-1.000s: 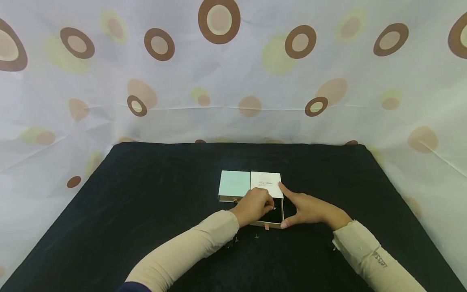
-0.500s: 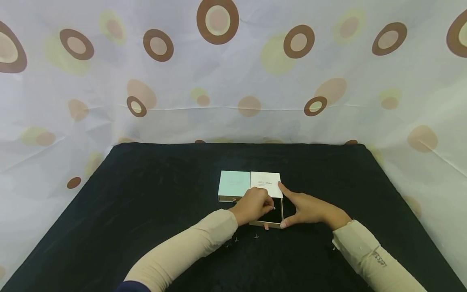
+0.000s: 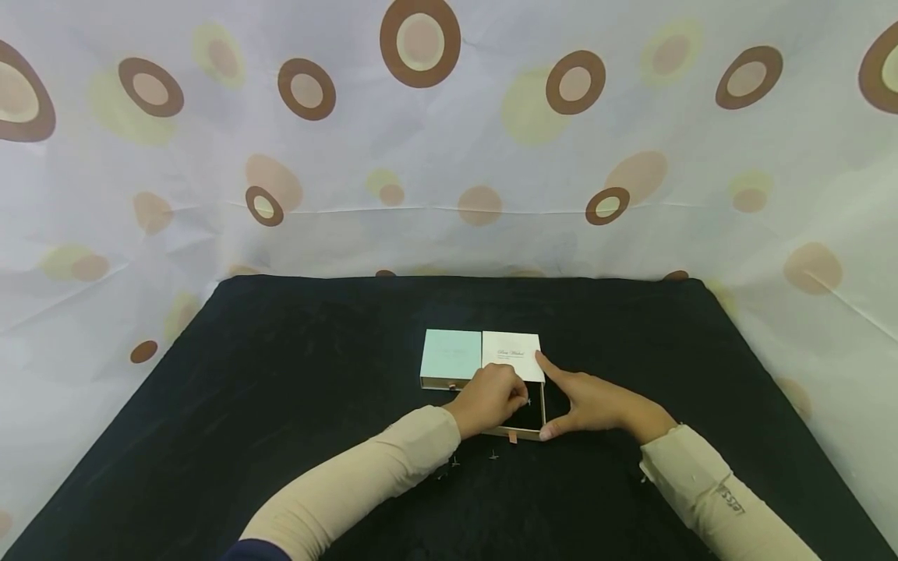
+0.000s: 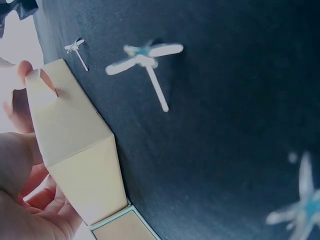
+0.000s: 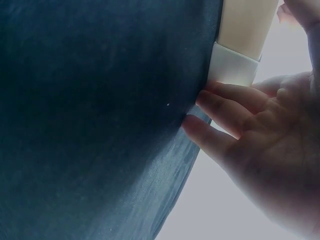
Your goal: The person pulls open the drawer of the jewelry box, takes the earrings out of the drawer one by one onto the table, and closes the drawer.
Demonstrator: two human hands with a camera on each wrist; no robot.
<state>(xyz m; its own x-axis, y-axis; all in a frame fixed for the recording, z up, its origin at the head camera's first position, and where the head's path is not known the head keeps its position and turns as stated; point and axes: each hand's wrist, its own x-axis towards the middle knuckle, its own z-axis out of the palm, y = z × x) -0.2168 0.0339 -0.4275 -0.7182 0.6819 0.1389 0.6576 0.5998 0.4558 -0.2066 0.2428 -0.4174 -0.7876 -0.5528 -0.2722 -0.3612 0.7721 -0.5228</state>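
Observation:
My left hand bends over the pulled-out drawer of a white box, its fingertips pinching a small silver charm above the black inside. In the left wrist view, that hand's curled fingers overlap the tan drawer side. My right hand spreads along the box's right side: the thumb touches the drawer's front corner and the index finger reaches the white cover. Its other fingers lie fairly straight beside the cover in the right wrist view. Dragonfly-shaped charms lie on the black cloth.
A mint-green box stands directly left of the white one. Several loose charms lie in front of the boxes, near the left forearm. Black cloth covers the table, and a patterned curtain hangs behind it.
Both hands and the boxes keep nearly the same places. The silver charm at the left fingertips shows a little less, with a slight turn of the fingers.

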